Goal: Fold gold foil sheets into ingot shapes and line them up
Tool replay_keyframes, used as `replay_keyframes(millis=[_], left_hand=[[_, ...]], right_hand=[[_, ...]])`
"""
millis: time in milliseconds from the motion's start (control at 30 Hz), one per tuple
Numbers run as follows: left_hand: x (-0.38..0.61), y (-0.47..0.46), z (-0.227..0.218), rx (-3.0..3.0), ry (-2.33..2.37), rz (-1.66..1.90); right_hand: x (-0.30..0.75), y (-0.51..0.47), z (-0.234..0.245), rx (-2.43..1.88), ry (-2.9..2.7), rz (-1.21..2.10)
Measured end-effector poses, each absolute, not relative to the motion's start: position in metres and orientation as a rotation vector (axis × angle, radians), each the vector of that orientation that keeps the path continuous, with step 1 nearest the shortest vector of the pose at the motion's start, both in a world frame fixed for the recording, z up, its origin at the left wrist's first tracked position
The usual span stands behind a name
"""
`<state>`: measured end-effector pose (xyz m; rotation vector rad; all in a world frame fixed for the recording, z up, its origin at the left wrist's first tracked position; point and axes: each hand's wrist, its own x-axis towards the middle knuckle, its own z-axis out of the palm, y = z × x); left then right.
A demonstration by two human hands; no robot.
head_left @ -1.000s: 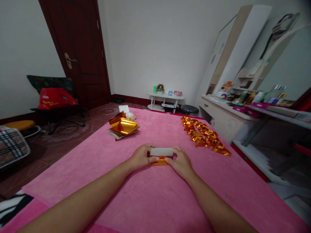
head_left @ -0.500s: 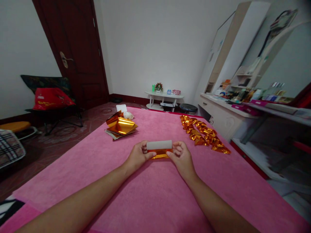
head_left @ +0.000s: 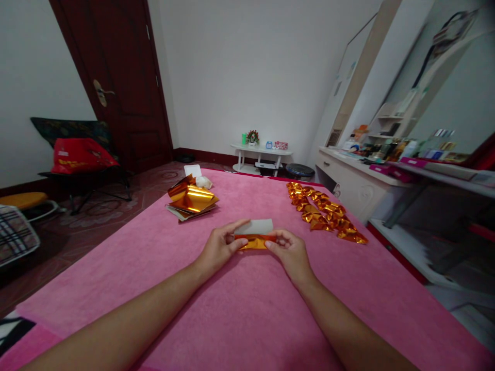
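A small sheet (head_left: 256,243), gold on one face and pale on the other, is held at the centre of the frame, just above or on the pink cloth (head_left: 235,309); which of the two cannot be told. Its left end is pinched by the left hand (head_left: 219,247), with the thumb laid on the gold near edge and the fingers stretched along the far side. The right end is pinched by the right hand (head_left: 290,253), the thumb pressed on the gold and the fingers curled behind. Between the hands, the pale part is raised at the far side, and a gold band is shown along the near side. At centre left of the frame, a loose stack (head_left: 198,200) of gold sheets is set on the cloth, with a white lump (head_left: 203,182) just behind it. Right of centre, crumpled gold pieces (head_left: 332,216) are laid out in slanting rows, well apart from the hands. In the upper left, a dark red door (head_left: 127,118) is seen, and below it a red bag (head_left: 81,156) is held by a folding chair (head_left: 64,129). A plant (head_left: 252,137) is borne by a low white table (head_left: 257,149) at upper centre. The right side is filled by a dresser (head_left: 351,180), its top crowded with bottles.
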<state>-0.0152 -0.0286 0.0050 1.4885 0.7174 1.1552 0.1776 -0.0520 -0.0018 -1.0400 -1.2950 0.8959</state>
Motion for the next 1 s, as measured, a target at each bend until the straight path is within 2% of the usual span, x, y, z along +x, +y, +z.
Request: replay_keyframes(millis=[333, 1000], left_hand=[[-0.016, -0.027, 0.006, 1.537, 0.812, 1.111], [-0.018, -0.032, 0.012, 1.513, 0.904, 1.272]], right_hand=[[0.181, -0.056, 0.003, -1.006, -1.436, 0.514], [0.182, -0.055, 0.003, -1.030, -1.152, 0.703]])
